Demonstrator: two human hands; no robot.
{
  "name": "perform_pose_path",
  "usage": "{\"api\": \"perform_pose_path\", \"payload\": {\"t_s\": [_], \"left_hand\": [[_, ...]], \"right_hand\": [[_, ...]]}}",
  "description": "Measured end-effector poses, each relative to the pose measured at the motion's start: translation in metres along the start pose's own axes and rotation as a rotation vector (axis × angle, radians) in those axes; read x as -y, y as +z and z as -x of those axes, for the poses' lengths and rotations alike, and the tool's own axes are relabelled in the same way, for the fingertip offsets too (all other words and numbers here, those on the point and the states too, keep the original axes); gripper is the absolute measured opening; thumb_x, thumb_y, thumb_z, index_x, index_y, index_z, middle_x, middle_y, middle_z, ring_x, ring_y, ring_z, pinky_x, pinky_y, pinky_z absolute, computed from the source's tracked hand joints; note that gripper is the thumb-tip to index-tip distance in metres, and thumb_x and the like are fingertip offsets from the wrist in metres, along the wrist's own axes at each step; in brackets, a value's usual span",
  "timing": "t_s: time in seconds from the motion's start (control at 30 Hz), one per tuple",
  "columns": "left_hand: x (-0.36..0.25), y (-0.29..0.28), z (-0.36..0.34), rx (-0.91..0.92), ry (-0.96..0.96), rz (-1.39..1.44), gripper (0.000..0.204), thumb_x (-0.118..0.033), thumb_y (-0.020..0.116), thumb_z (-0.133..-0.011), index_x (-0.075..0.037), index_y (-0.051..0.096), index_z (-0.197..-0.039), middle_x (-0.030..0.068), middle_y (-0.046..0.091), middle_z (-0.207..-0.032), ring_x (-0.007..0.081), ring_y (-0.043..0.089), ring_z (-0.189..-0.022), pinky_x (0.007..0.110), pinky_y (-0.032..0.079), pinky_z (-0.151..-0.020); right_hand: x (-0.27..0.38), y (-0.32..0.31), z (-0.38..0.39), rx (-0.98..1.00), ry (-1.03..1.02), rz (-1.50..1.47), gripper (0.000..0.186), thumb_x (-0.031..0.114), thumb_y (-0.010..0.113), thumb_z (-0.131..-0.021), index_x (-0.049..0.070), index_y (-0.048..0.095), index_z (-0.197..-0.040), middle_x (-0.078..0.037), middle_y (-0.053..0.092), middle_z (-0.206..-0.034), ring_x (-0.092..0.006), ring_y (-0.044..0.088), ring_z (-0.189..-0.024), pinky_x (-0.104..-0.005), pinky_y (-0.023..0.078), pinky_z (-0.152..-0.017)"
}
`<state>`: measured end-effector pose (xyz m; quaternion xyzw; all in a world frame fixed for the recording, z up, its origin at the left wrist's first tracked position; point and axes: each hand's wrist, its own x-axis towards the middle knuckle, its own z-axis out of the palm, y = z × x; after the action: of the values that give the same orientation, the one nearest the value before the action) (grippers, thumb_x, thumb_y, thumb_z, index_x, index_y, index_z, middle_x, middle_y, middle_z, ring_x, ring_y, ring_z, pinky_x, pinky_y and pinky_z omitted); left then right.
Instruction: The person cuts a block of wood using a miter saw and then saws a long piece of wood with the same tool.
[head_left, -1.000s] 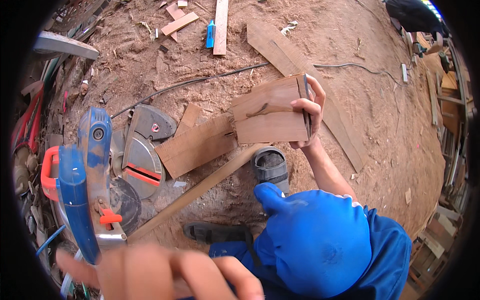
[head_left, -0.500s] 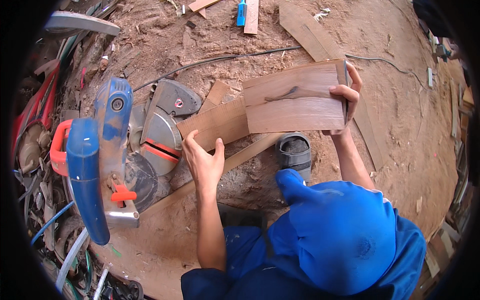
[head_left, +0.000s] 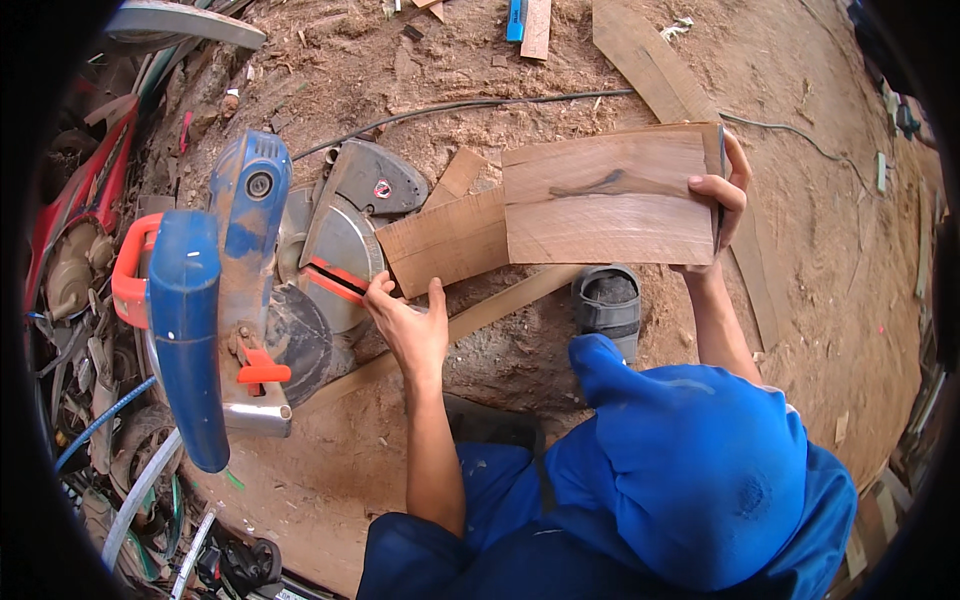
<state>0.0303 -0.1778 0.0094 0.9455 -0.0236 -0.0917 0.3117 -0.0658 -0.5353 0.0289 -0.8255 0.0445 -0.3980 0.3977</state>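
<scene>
My right hand is closed round the right end of a wide wooden board with a dark curved grain mark. The edge of another piece shows behind it at that end. A narrower board adjoins the wide board's left side, partly behind it. Near its lower left corner is my left hand, open, thumb and fingers spread with that corner between them. Whether those fingertips touch the wood I cannot tell. Just left stands a blue miter saw with an orange handle guard and round grey base.
A long wooden strip lies under my left forearm's side of the work. A black cable crosses the sawdust-covered ground. Loose planks and a blue marker lie farther off. Scrap metal lines the left; a dark sandal is near the boards.
The view has shifted, moving the scene rightward in the picture. My left hand has moved slightly left against the narrow board, uncovering its lower corner. My right hand keeps its hold.
</scene>
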Motion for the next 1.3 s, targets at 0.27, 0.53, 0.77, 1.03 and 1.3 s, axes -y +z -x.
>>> {"api": "perform_pose_path", "payload": {"t_s": [0.27, 0.53, 0.77, 1.03, 1.3], "left_hand": [[-0.04, -0.006, -0.002, 0.073, -0.13, 0.777, 0.052, 0.003, 0.074, -0.091, 0.003, 0.048, -0.137, 0.0092, 0.06, -0.114, 0.0122, 0.061, -0.094, 0.024, 0.053, -0.08], [-0.104, 0.002, 0.005, 0.106, 0.166, 0.989, 0.053, 0.006, 0.081, -0.082, 0.004, 0.058, -0.13, 0.0076, 0.066, -0.108, 0.0113, 0.064, -0.091, 0.025, 0.054, -0.08], [-0.12, 0.004, -0.009, 0.125, 0.301, 0.985, 0.053, 0.007, 0.084, -0.074, 0.004, 0.062, -0.121, 0.012, 0.068, -0.112, 0.0145, 0.069, -0.089, 0.027, 0.058, -0.074], [-0.17, -0.01, -0.035, -0.035, 0.524, 0.675, 0.045, 0.001, 0.089, -0.067, 0.001, 0.066, -0.106, 0.0082, 0.067, -0.093, 0.0116, 0.065, -0.069, 0.025, 0.053, -0.057], [-0.193, -0.016, -0.044, 0.151, 0.362, 0.623, 0.047, -0.002, 0.081, -0.069, -0.003, 0.062, -0.111, 0.0071, 0.062, -0.094, 0.0149, 0.063, -0.069, 0.03, 0.053, -0.062]], "right_hand": [[-0.001, 0.0, 0.0, 0.004, 0.044, -0.048, 0.076, 0.066, 0.086, -0.072, 0.017, 0.054, -0.121, -0.025, 0.035, -0.151, -0.0413, 0.052, -0.134, -0.0548, 0.049, -0.105], [-0.006, 0.004, 0.011, -0.044, 0.052, 0.036, 0.067, 0.054, 0.086, -0.079, 0.017, 0.051, -0.122, -0.025, 0.036, -0.151, -0.039, 0.047, -0.14, -0.0521, 0.049, -0.11], [0.009, 0.007, 0.004, -0.116, 0.109, 0.009, 0.056, 0.047, 0.08, -0.088, 0.014, 0.051, -0.123, -0.026, 0.037, -0.152, -0.0402, 0.045, -0.142, -0.0531, 0.047, -0.111], [-0.002, -0.007, 0.01, -0.131, 0.124, 0.17, 0.048, 0.036, 0.073, -0.096, 0.004, 0.05, -0.124, -0.028, 0.041, -0.152, -0.0367, 0.048, -0.142, -0.0502, 0.047, -0.113], [0.004, -0.001, 0.004, -0.2, 0.078, 0.269, 0.024, 0.013, 0.069, -0.1, 0.0, 0.06, -0.117, -0.012, 0.063, -0.116, -0.0221, 0.063, -0.109, -0.0368, 0.051, -0.096]]}}
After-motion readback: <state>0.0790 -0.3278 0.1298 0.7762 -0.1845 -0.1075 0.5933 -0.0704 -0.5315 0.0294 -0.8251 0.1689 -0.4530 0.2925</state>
